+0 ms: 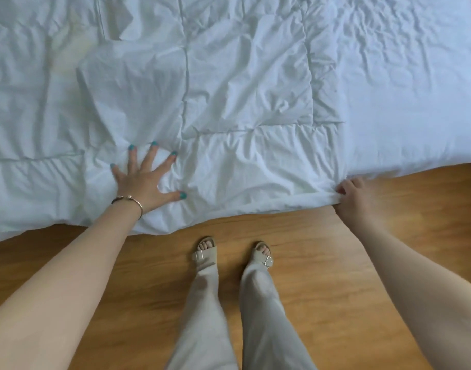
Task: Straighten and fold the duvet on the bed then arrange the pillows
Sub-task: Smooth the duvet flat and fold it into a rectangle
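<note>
Wooden floor borders the bed. The right hand pinches the duvet corner, fabric stretching leftward. The left hand presses flat, fingers spread.

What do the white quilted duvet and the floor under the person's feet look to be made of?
White quilted duvet: matte woven fabric, probably cotton or a blend, with soft filling; it creases finely and puffs between stitched squares. Orange-brown floor: wood or wood-look laminate with a slight sheen; grain streaks show, but which cannot be told.
</note>
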